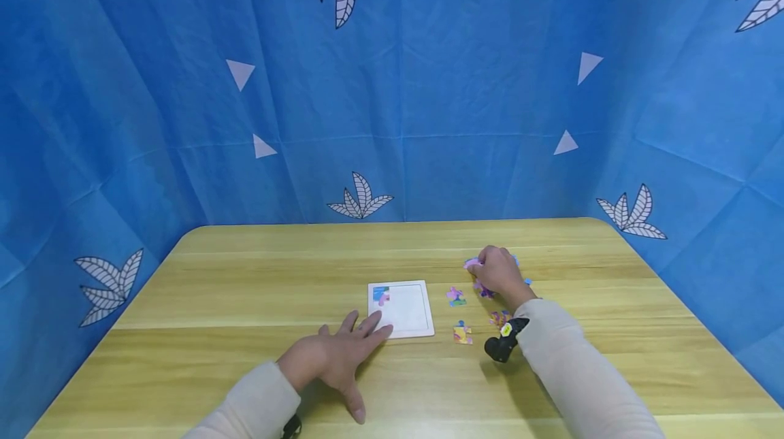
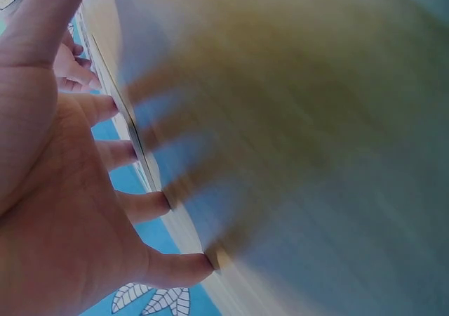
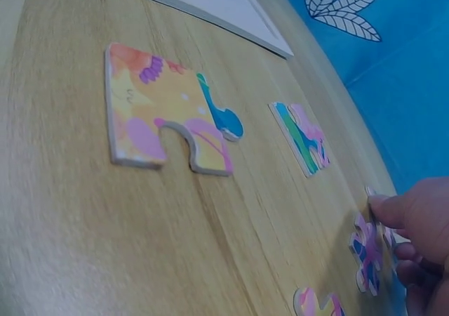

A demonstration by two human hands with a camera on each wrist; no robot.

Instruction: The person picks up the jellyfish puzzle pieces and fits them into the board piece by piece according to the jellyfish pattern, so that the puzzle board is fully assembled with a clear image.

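A white square puzzle tray (image 1: 410,313) lies at the middle of the table, with blue-and-pink puzzle pieces (image 1: 380,295) fitted into its far left corner. My left hand (image 1: 344,356) is spread out, its fingertips on the near left part of the tray and the table. Farther to the right, my right hand (image 1: 501,271) pinches a pink puzzle piece (image 1: 472,263) between thumb and fingers. Beneath and beside that hand lie more loose pieces, partly hidden by it, among them a purple-and-pink piece (image 3: 366,254).
Between tray and right hand lie a yellow-orange corner piece (image 3: 168,112) and a pink piece with a green edge (image 3: 303,139). Another patterned piece (image 1: 499,318) sits near the right wrist. Blue cloth (image 1: 392,99) hangs behind the wooden table (image 1: 245,275).
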